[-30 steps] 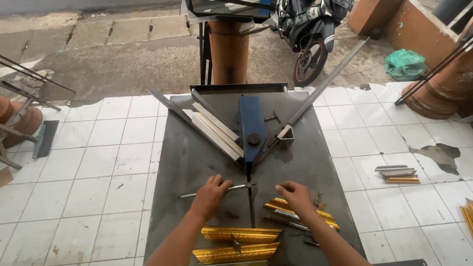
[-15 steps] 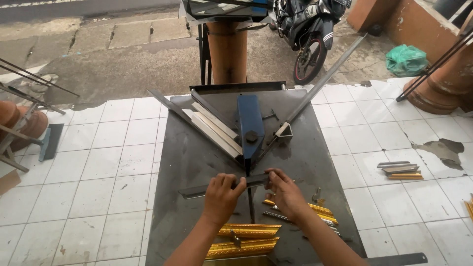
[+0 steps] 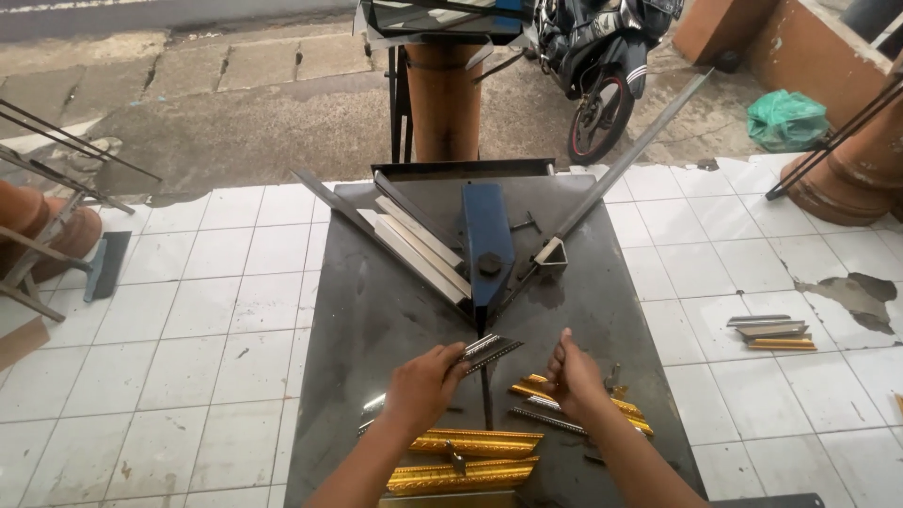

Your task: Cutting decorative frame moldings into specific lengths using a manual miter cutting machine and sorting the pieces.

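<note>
My left hand (image 3: 420, 388) grips a short silver moulding strip (image 3: 491, 348) and holds its mitred end close to the tip of the blue V-shaped clamp (image 3: 486, 243) on the dark metal worktable (image 3: 376, 301). My right hand (image 3: 575, 374) hovers just right of the table's centre slot with its fingers curled, above gold moulding pieces (image 3: 578, 400); whether it pinches anything small is unclear. More gold moulding strips (image 3: 466, 456) lie near the table's front edge between my forearms.
Pale wooden strips (image 3: 423, 246) lie along the clamp's left fence, and a long metal bar (image 3: 625, 165) slants off to the right. A few moulding offcuts (image 3: 771, 331) lie on the white tiled floor. A motorbike (image 3: 593, 56), an orange post (image 3: 442, 89) and a green bag (image 3: 785, 118) stand beyond.
My left hand lifted the silver strip off the table and carried it forward toward the clamp's tip. My right hand drew in from the gold pieces toward the centre slot.
</note>
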